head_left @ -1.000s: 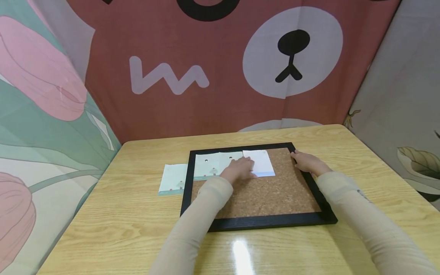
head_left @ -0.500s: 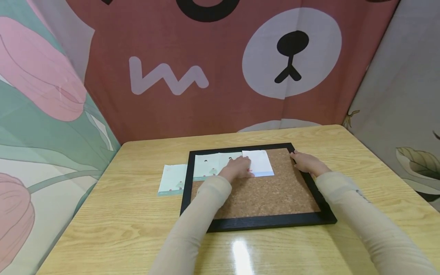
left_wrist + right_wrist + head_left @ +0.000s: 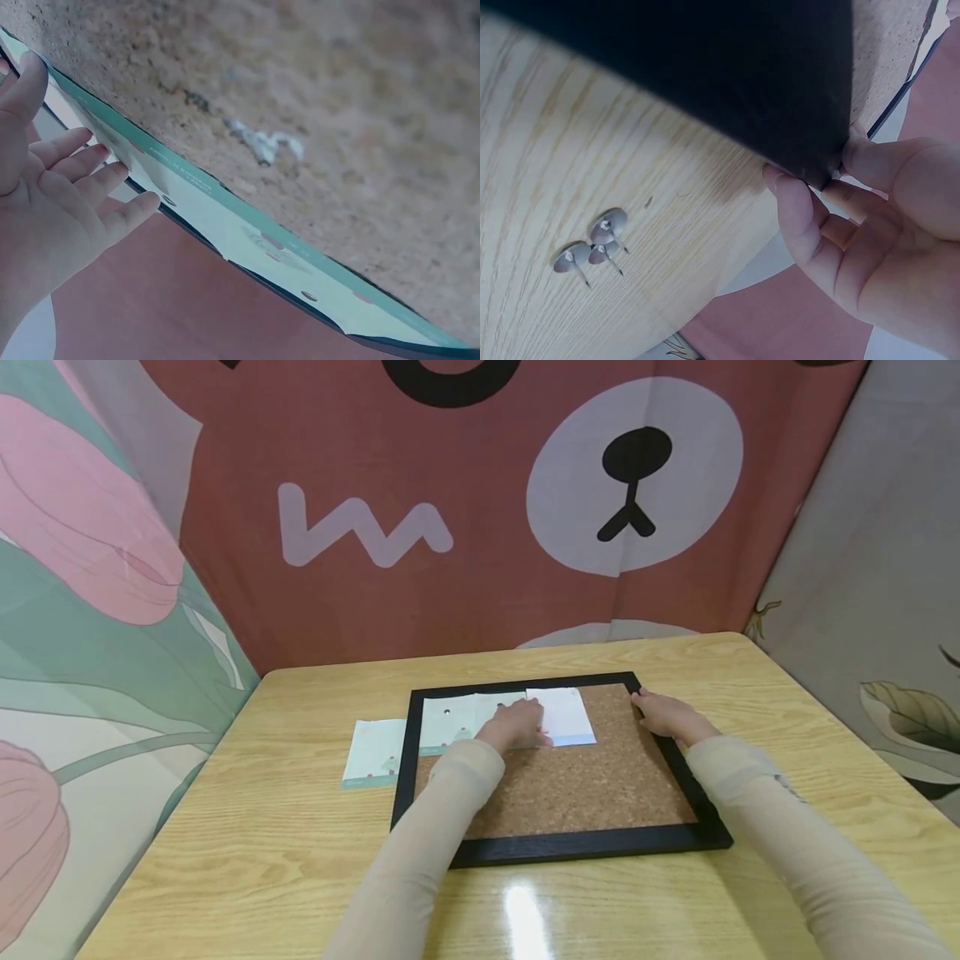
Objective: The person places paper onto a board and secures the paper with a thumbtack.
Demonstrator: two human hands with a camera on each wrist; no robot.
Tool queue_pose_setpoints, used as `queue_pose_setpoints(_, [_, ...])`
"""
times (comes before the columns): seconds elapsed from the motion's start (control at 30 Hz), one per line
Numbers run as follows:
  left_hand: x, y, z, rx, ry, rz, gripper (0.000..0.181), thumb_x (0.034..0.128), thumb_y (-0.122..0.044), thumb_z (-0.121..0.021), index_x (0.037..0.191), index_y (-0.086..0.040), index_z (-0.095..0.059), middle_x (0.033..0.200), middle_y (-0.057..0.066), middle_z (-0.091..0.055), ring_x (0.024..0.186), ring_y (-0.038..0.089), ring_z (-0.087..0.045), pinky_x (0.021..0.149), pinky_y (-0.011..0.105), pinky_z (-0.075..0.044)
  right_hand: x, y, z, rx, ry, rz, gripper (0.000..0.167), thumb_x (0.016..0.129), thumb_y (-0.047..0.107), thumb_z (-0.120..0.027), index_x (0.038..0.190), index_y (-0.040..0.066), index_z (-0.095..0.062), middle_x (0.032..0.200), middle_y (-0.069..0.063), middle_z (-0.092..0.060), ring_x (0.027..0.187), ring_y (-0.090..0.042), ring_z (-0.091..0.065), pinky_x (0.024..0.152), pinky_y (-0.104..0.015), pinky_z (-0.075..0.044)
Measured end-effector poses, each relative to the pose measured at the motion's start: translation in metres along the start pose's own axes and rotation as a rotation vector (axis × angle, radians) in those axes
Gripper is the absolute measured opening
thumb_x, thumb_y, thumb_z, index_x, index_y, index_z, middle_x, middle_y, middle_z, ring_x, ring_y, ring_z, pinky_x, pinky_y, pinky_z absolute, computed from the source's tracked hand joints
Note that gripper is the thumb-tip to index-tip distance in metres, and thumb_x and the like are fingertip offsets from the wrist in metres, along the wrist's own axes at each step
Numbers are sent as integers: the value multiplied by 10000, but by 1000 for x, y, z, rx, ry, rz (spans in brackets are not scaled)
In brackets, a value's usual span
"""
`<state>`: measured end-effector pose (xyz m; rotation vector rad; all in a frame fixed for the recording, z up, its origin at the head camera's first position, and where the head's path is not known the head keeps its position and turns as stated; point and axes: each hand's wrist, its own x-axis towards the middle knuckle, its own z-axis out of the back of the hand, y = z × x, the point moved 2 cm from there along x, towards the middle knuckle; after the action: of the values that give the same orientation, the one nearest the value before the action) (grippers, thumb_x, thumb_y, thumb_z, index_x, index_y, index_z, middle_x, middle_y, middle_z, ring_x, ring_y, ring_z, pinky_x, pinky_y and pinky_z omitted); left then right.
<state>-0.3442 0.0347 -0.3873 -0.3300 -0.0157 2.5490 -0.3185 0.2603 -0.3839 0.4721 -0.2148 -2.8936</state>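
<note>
While the right hand [image 3: 671,717] is pinching the right side of the board [image 3: 592,793], the left hand [image 3: 516,724] lies at the white sheet [image 3: 567,714], its fingers released, nearly straight. The board, speckled brown cork inside a flat black frame [image 3: 592,845], lies on the table [image 3: 247,835]; two pale green sheets [image 3: 438,723] stand left of the white one, along its far side.

Corkboard [image 3: 585,793], on counter [image 3: 285,860]. Three sheets [image 3: 439,727], in row along board's far side. Fourth sheet [image 3: 371,752], on counter, left. Thumbtacks [image 3: 613,220], three, on counter, right.
</note>
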Motion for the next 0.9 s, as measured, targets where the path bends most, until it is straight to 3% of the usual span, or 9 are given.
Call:
queue_pose_setpoints(0.17, [3, 1, 2, -7, 7, 16, 289, 813, -425, -616, 763, -149, -547, 1197, 19, -514, 1076, 195, -473, 958, 459, -318, 1, 0, 0, -4, -19, 15, 514, 923, 14, -430, 1347, -139, -183, 1375, -359, -100, 1248, -470, -153, 908, -500, -351])
queue_pose_setpoints(0.33, [8, 3, 2, -13, 17, 22, 294, 805, -435, -620, 824, -143, -594, 1344, 36, -421, 1192, 222, -405, 971, 462, -300, -1, 0, 0, -5, -24, 14, 520, 921, 26, -442, 1349, -132, -192, 1376, -355, -109, 1244, -470, -170, 871, -491, -382])
queue_pose_setpoints(0.43, [10, 4, 2, -24, 32, 32, 443, 817, -471, -584, 1070, -108, -598, 1371, 54, -387, 1231, 228, -364, 993, 450, -274, 0, -1, 0, 1, -19, 2, 525, 922, 30, -443, 1354, -124, -188, 1382, -348, -103, 1244, -469, -171, 844, -478, -406])
queue_pose_setpoints(0.57, [13, 5, 2, -36, 44, 53, 643, 832, -493, -545, 1318, -87, -432, 1390, 65, -359, 1273, 230, -301, 1014, 445, -237, 2, -2, 0, -8, -27, 0, 519, 920, 27, -447, 1349, -129, -200, 1380, -346, -119, 1245, -466, -176, 897, -490, -363])
queue_pose_setpoints(0.7, [15, 7, 4, -65, 35, 67, 658, 818, -476, -576, 1322, -88, -405, 1427, 72, -290, 1316, 259, -199, 1018, 476, -208, 2, -2, 0, -30, -56, 16, 498, 916, 18, -447, 1333, -144, -228, 1366, -355, -159, 1245, -460, -191, 980, -510, -244])
queue_pose_setpoints(0.9, [16, 12, 7, -114, 28, 85, 699, 770, -496, -623, 1313, -113, -407, 1453, 66, -234, 1331, 276, -131, 1024, 504, -163, 2, -2, 0, -36, -61, 14, 498, 917, 22, -447, 1335, -140, -231, 1368, -350, -164, 1249, -453, -193, 986, -507, -234])
